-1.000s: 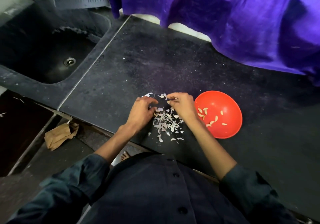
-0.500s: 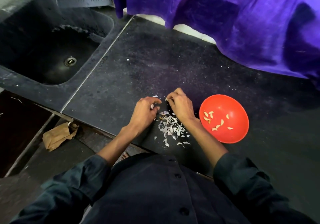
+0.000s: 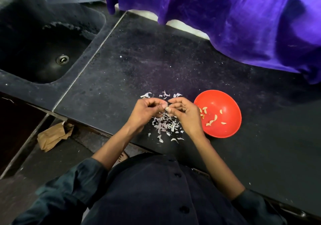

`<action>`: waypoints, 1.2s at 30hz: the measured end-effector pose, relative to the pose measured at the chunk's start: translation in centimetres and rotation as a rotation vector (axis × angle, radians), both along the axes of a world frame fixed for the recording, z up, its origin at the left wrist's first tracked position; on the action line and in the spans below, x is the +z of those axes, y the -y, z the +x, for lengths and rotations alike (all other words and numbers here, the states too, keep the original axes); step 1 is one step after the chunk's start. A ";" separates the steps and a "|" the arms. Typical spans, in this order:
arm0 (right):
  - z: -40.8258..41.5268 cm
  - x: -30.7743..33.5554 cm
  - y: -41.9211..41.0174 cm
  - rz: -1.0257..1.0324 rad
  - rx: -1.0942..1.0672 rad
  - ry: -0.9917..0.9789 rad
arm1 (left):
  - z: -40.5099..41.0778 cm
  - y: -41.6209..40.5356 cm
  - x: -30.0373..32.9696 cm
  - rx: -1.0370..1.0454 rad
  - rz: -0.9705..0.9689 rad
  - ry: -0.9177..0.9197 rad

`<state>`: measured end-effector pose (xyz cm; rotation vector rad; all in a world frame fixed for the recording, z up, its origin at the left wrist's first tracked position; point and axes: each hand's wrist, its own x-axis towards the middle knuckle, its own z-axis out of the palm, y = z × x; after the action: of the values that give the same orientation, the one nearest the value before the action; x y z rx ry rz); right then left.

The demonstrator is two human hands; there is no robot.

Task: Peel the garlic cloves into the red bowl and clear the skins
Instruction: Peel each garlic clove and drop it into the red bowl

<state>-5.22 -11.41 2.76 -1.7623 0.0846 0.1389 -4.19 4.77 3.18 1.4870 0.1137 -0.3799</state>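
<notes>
My left hand (image 3: 145, 112) and my right hand (image 3: 184, 113) meet fingertip to fingertip above the dark counter (image 3: 156, 64), both pinching a small garlic clove (image 3: 167, 107) that the fingers mostly hide. Below the hands lies a pile of pale garlic skins (image 3: 165, 124), with a few more skins (image 3: 163, 94) beyond the fingers. The red bowl (image 3: 227, 103) stands just right of my right hand and holds several peeled cloves (image 3: 211, 119).
A black sink (image 3: 43, 47) with a drain sits at the left. Purple cloth (image 3: 234, 19) hangs over the counter's back edge. A crumpled brown paper bag (image 3: 53, 135) lies on the floor below the counter's front edge.
Both hands have lifted off the skin pile and come together, fingertips now pinching a clove between them. The bowl has not moved on the counter.
</notes>
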 end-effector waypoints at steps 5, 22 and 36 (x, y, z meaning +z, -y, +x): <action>-1.4 1.2 0.4 0.268 -0.048 -0.075 | -0.9 0.9 0.5 0.021 -0.011 0.065; -2.9 1.6 0.8 0.458 -0.146 -0.139 | -2.9 2.3 1.7 -0.070 0.607 0.520; -3.3 2.3 -0.5 0.127 -0.131 0.109 | -2.7 2.3 3.1 0.115 -0.027 -0.124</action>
<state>-8.54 -10.96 5.06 -1.6288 0.1100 -0.0460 -6.90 2.51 6.30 1.4233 0.2903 -0.3785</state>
